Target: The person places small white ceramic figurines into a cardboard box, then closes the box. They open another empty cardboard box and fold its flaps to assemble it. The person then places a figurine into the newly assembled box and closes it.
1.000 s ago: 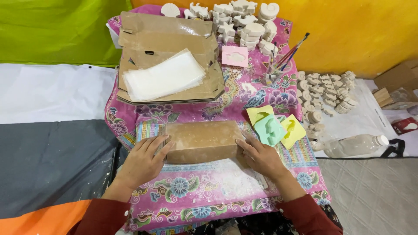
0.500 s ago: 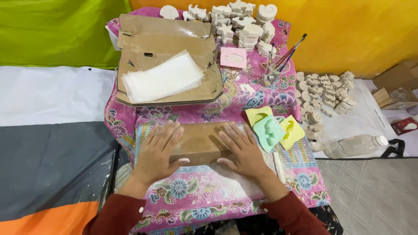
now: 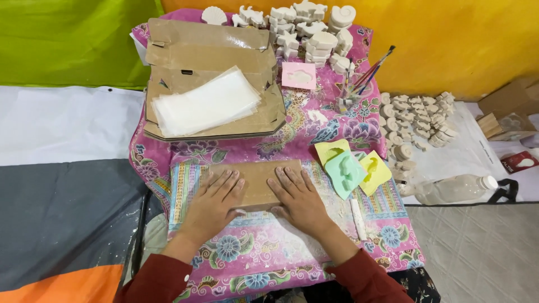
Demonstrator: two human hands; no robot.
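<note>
Both hands rest palm-down on a flat brown cardboard piece (image 3: 255, 182) that lies near the front middle of a tabletop covered by a pink flowered cloth (image 3: 337, 126). The left hand (image 3: 216, 199) covers the left part of the cardboard piece, fingers spread and pointing away from the person. The right hand (image 3: 297, 196) covers the right part, fingers likewise spread. Neither hand closes around anything: each grip is wide and flat, pressing on the upper face of the cardboard piece. The two hands lie close together but apart, with bare cardboard between them. White powder (image 3: 292, 235) dusts the cloth just in front of the hands. Just beside the right hand lie soft moulds, one green (image 3: 345, 173) overlapping two yellow (image 3: 375, 171). Behind the cardboard piece stands a stack of flattened cardboard boxes (image 3: 208, 50), with a pile of clear plastic sheets (image 3: 205, 104) on top. White plaster figures (image 3: 306, 25) are stacked along the far edge. A pink mould (image 3: 298, 74) lies near a cup of paint brushes (image 3: 362, 78). More plaster figures (image 3: 418, 115) and a lying plastic bottle (image 3: 452, 189) are off to the right.
</note>
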